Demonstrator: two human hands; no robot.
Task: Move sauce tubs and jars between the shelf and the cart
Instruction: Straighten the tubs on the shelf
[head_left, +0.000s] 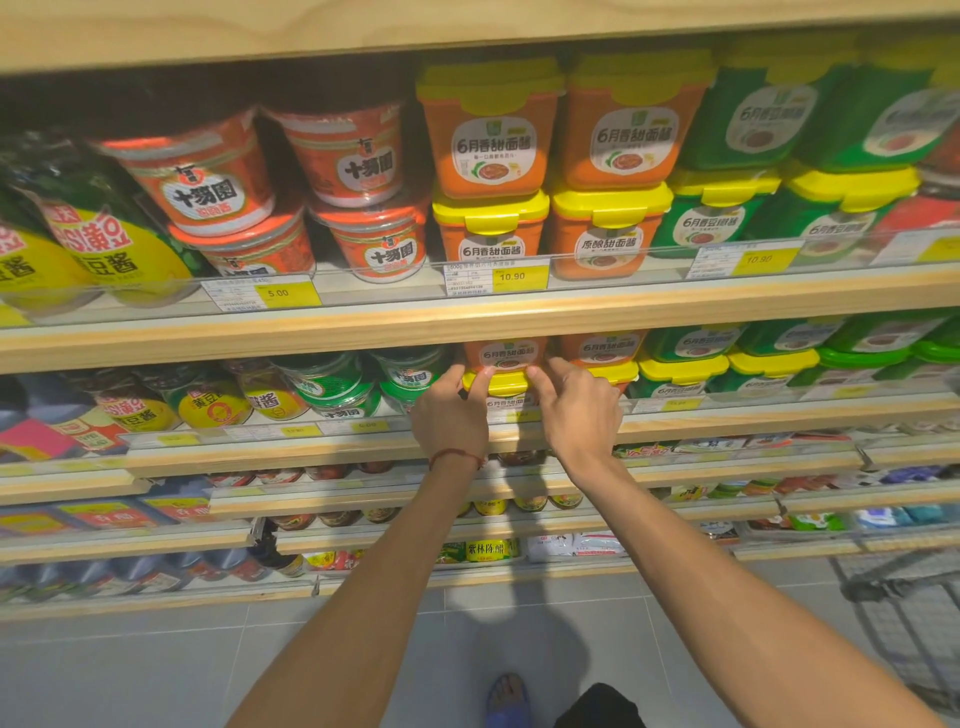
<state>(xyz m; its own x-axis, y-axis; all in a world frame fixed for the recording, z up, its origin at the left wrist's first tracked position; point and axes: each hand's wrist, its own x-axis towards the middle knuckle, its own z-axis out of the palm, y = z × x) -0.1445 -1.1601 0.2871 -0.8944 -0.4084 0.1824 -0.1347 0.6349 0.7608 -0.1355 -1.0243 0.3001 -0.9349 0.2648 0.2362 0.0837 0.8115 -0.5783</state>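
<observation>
Head view. Item: orange tub (503, 353), top of a two-high stack on the second shelf (727, 422), seated on the yellow lid of a lower tub (500, 385). Left hand (451, 415) and right hand (577, 410) clasped it, one per side, fingers curled round its walls, thumbs near its base. Neighbouring stack (602, 353) just beside. Cart (904, 613) low right, well apart. Hazards, as judged: orange tub striking the board above (467, 325) if lifted steeply; lower tub dragged off the shelf if its lid clung.
</observation>
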